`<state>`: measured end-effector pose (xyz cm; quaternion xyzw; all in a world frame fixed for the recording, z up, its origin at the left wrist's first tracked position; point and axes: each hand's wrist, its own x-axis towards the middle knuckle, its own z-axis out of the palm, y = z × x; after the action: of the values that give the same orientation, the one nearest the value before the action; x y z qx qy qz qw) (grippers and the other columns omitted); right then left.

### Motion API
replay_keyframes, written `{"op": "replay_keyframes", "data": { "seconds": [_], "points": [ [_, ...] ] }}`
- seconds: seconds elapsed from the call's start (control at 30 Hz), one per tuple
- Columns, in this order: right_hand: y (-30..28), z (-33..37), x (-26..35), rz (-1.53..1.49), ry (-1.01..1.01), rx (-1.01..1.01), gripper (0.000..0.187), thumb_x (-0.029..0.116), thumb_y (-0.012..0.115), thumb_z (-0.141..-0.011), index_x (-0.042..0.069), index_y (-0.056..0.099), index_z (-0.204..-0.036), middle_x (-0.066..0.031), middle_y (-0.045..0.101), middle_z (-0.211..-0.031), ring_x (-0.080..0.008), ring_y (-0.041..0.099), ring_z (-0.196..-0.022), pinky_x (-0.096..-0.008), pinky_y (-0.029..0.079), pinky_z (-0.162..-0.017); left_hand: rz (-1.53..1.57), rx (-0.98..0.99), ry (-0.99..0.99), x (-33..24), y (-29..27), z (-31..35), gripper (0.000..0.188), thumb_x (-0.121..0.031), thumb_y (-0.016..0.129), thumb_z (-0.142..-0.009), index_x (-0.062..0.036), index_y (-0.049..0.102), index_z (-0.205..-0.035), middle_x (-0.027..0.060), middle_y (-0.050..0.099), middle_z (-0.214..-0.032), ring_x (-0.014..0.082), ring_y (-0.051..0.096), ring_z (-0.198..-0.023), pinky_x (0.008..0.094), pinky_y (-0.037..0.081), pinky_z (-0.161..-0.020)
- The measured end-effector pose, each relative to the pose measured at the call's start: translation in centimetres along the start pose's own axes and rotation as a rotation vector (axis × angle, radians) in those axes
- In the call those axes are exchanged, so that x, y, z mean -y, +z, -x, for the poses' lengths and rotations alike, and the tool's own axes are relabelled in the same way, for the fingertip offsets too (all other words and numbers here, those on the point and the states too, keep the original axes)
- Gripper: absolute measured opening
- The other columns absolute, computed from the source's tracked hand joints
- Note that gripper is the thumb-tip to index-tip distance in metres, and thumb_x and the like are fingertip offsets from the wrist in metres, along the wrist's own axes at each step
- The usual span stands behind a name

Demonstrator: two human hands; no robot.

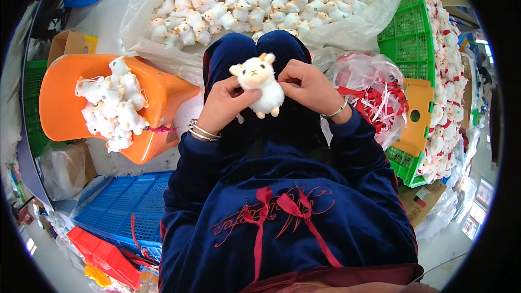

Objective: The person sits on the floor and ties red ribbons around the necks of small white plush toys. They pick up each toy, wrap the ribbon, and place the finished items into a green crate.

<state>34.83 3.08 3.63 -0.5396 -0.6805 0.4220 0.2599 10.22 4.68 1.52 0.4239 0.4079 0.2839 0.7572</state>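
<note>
A small white plush sheep with a cream muzzle, little horns and stubby feet is held upright above my lap, its face toward me. My left hand grips it, thumb across the front of the body and fingers behind. On the other side, my right hand is closed in a pinch at the toy's edge; the exact spot between those fingertips is hidden. More plush sheep lie heaped on an orange plastic chair to my left.
Ahead, a large pile of white plush sheep rests on clear plastic sheeting. At right, a plastic bag of red and white ribbons sits beside a green crate with ribboned plush toys. Blue crates and a red bin stand lower left.
</note>
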Motion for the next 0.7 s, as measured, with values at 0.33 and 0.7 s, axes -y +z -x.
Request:
{"op": "replay_keyframes", "data": {
  "seconds": [0.33, 0.7],
  "points": [
    [0.4, -1.3, -0.3, 0.079, 0.004, -0.021, 0.017, 0.014, 0.066, -0.093, -0.002, 0.065, -0.097, -0.0159, 0.069, -0.083, -0.0251, 0.067, -0.075, -0.0343, 0.051, -0.068, -0.791, -0.150, -0.115, -2.4, -0.9, -2.6, 0.044, -0.041, 0.080, -0.082, 0.0011, 0.076, -0.095, 0.0154, 0.073, -0.078, 0.0246, 0.070, -0.067, 0.0351, 0.053, -0.065],
    [1.0, -2.5, 0.2, 0.100, -0.013, -0.034, 0.015, 0.012, 0.065, -0.090, -0.002, 0.067, -0.096, -0.0165, 0.069, -0.082, -0.0265, 0.067, -0.072, -0.0342, 0.052, -0.068, -0.773, -0.225, 0.154, 0.2, -1.0, -2.1, 0.037, -0.036, 0.079, -0.083, -0.0010, 0.070, -0.087, 0.0149, 0.071, -0.077, 0.0308, 0.070, -0.073, 0.0386, 0.053, -0.067]
  ]
}}
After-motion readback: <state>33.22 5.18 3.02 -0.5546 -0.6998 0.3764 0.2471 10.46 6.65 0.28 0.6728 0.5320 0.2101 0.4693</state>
